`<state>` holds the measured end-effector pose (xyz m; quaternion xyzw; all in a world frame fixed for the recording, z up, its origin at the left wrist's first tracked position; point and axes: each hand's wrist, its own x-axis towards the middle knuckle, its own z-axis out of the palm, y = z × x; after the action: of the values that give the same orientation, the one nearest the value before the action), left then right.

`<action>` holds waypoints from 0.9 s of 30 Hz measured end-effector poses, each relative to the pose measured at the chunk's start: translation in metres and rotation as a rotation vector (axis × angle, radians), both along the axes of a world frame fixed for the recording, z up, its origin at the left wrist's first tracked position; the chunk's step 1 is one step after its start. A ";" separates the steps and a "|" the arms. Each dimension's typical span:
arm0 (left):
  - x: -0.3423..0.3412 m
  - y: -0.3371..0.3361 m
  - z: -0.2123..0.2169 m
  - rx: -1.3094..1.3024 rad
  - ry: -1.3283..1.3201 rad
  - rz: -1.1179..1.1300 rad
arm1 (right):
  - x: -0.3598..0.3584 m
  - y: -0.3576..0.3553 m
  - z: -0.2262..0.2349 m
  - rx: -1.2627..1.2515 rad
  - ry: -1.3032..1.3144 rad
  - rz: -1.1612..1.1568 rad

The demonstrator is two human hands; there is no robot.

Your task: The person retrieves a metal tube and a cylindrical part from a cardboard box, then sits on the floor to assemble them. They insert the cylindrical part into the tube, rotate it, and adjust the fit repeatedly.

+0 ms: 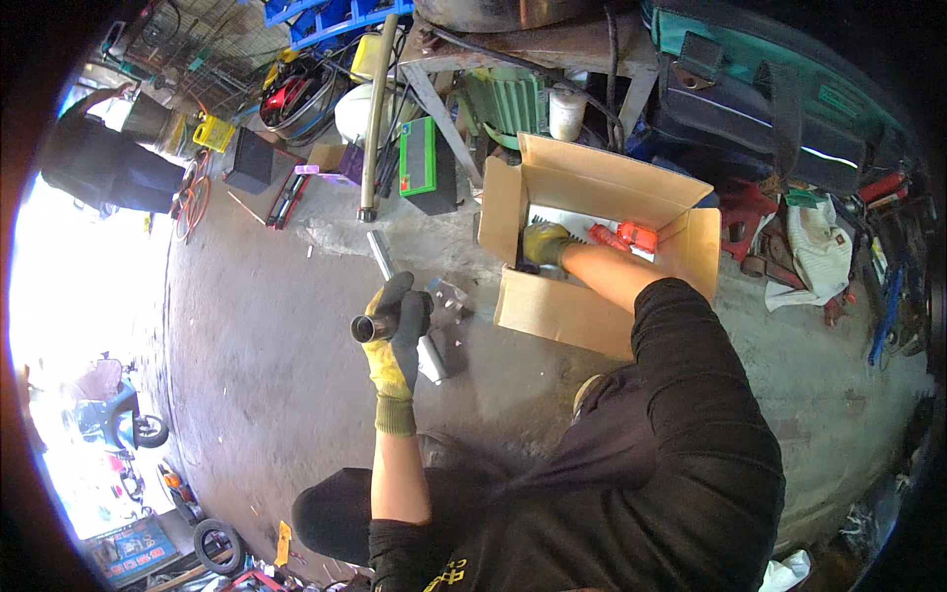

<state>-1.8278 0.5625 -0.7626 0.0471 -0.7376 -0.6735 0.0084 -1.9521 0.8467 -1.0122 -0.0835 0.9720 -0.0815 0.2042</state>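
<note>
My left hand (395, 321), in a yellow and black work glove, is wrapped round a short, hollow metal tube (369, 329), its open end showing. A longer silver tube (431, 359) passes behind that hand; I cannot tell if it is gripped too or lies on the floor. My right hand (546, 244), gloved alike, reaches down inside an open cardboard box (564, 308), its fingers mostly hidden. Beside it in the box are a red-orange tool or part (637, 236) and a dark toothed or coiled piece, too small to make out.
A green and black battery (418, 158) and an upright pole (375, 118) stand beyond my left hand. Behind the box is a metal-legged bench (533, 49). A large dark bag (760, 118) and a white cloth (814, 255) are at the right. Another person (113, 158) is at far left.
</note>
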 end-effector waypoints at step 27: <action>-0.049 0.005 -0.028 0.042 -0.043 -0.188 | 0.085 -0.105 0.427 -0.218 0.627 0.501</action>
<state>-1.8770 0.5671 -0.7908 -0.0075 -0.7245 -0.6854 -0.0719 -1.8676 0.7413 -0.5855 -0.3594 0.9224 -0.1022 -0.0982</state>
